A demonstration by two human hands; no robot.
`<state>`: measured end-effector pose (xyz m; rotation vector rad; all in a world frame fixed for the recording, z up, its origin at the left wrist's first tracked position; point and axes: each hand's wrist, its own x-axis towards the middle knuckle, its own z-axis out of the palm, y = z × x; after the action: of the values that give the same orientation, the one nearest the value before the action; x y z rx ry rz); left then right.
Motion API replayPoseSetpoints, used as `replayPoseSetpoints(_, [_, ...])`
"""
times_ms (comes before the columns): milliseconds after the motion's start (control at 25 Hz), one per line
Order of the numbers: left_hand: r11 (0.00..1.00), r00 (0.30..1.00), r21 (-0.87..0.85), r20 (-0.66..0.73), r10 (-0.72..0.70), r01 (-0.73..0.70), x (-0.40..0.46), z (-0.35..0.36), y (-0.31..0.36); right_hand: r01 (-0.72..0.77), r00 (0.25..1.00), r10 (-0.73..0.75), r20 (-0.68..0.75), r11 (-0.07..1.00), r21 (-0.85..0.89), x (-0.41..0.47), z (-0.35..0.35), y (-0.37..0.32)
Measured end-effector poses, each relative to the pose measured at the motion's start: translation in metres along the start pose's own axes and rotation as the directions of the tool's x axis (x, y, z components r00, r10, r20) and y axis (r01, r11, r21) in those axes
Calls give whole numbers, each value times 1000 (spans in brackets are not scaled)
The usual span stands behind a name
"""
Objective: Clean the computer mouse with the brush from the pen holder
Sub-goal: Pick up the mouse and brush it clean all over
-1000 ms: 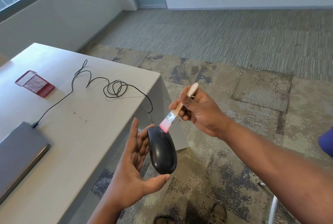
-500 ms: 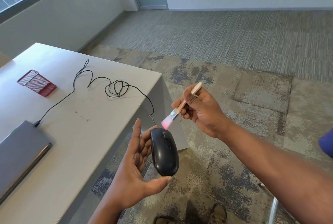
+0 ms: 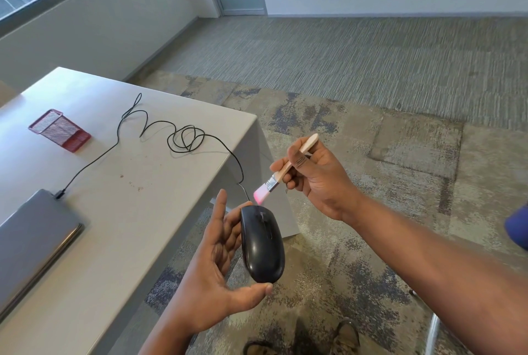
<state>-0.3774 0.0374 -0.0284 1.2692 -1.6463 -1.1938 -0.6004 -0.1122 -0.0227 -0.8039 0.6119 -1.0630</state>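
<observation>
The left hand [image 3: 217, 274] grips the black mouse [image 3: 262, 243] — the right hand [image 3: 314, 180], at one o'clock, pinches the pink brush [image 3: 281, 173].

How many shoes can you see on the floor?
2. The left shoe peeks in at the bottom edge, below the mouse; the right shoe sits beside it. Both are partly cut off.

A grey table [image 3: 137, 211] is holding a red pen holder [image 3: 58, 129], a laptop [image 3: 31, 243] and a black cable [image 3: 160, 137]
</observation>
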Motion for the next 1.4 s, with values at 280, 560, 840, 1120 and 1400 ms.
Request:
replayPoseSetpoints(280, [1000,1000,-11,19,4,-4,0,0,-1,-35,999,36,10,995,-91,-3,2,2])
replayPoseSetpoints(560, [1000,998,-7,-70,3,-3,4,-3,-3,-45,998,49,-39,994,100,-5,-2,1])
replayPoseSetpoints(840, [998,975,-60,-223,-9,-4,7,-4,-5,-124,986,135,-98,987,106,-12,-11,8])
replayPoseSetpoints(1120, [1000,979,7,-204,-24,26,10,4,-7,-89,982,63,176,985,145,-18,16,0])
replayPoseSetpoints(1400, [997,961,59,-274,-31,49,13,3,-10,16,910,56,412,986,-169,-31,24,-10])
